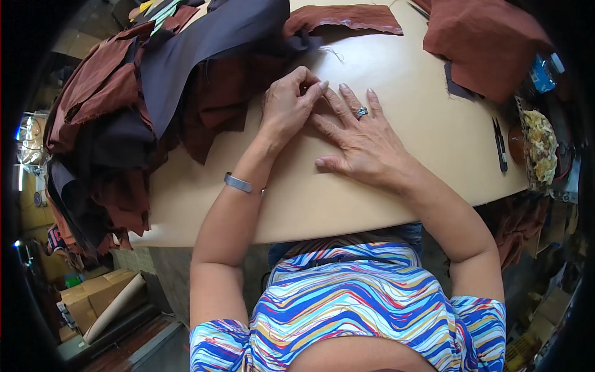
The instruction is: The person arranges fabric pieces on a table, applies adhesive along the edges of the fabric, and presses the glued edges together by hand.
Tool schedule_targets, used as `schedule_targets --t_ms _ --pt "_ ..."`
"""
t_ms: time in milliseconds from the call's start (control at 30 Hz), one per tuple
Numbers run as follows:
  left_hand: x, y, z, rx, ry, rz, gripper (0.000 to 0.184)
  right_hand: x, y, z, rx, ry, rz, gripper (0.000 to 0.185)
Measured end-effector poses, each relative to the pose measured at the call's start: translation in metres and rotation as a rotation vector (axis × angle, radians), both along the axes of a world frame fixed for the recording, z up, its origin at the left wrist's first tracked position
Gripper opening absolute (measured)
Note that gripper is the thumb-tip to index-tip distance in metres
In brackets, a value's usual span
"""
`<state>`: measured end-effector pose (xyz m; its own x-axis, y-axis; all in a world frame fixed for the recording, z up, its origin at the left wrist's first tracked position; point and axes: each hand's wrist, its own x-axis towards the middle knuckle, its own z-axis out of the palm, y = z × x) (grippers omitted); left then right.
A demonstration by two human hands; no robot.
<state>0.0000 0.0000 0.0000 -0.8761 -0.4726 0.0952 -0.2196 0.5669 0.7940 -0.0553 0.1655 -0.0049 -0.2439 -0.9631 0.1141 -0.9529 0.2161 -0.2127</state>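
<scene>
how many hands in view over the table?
2: left hand, curled with thumb and index together; right hand, fingers spread on the tabletop just to its right. No others visible.

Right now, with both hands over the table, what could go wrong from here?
The pile of brown and dark fabric overhangs the left side of the table, so pieces might slide off. The slim black tool lies near the right edge; a wide sweep of the right hand could perhaps knock it down. The ring on that hand might snag on frayed fabric.
</scene>
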Motion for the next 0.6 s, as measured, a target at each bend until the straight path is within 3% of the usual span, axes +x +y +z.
schedule_targets --t_ms 167,267,367,533,600 --pt "-0.004 0.003 0.002 -0.340 0.048 0.067 0.021 0.000 -0.005 -0.002 -0.069 0.009 -0.003 0.069" --pt "-0.003 0.001 -0.002 -0.407 0.119 0.047 0.021 0.000 -0.005 -0.004 -0.086 0.008 -0.009 0.068" --pt "-0.002 -0.005 0.001 -0.227 0.172 0.081 0.019 -0.001 -0.004 -0.004 -0.097 0.023 0.016 0.067" --pt "0.004 -0.013 0.009 0.289 0.392 0.097 0.032 0.001 -0.002 -0.002 -0.076 0.016 0.017 0.067" --pt "0.013 -0.020 0.018 0.302 0.390 0.075 0.032 0.000 -0.004 -0.001 -0.082 0.011 0.017 0.067"
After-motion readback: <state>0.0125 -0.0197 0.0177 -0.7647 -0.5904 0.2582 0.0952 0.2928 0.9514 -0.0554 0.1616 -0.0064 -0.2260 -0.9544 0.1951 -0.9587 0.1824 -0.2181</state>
